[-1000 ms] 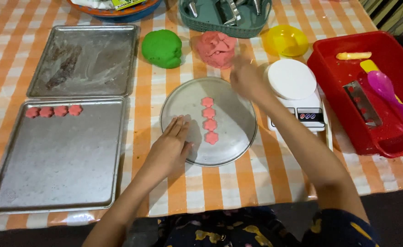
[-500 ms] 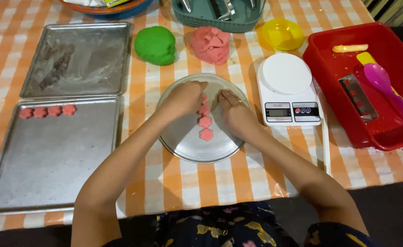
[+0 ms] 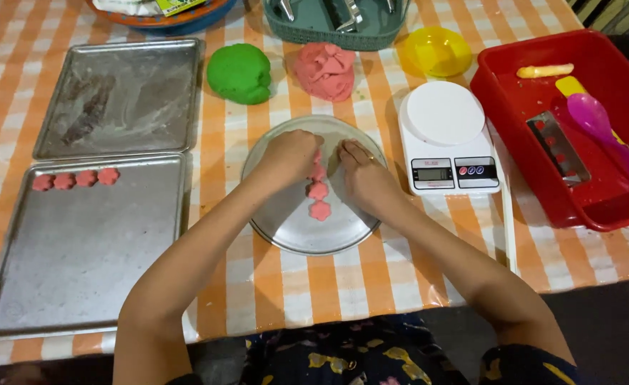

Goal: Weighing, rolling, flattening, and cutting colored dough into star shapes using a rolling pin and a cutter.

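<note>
Flower-shaped pink dough pieces [image 3: 319, 200], round metal plate [image 3: 286, 221]

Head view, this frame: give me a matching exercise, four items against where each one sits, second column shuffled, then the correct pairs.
Items
1. green dough ball
2. purple spoon
3. four pink flower pieces
4. both hands: left hand, right hand

Places
A. inside the red tub
B. over the round metal plate
C. on the tablecloth, right of the upper tray
D. along the top edge of the lower tray

Pairs: 1-C, 2-A, 3-D, 4-B
</note>
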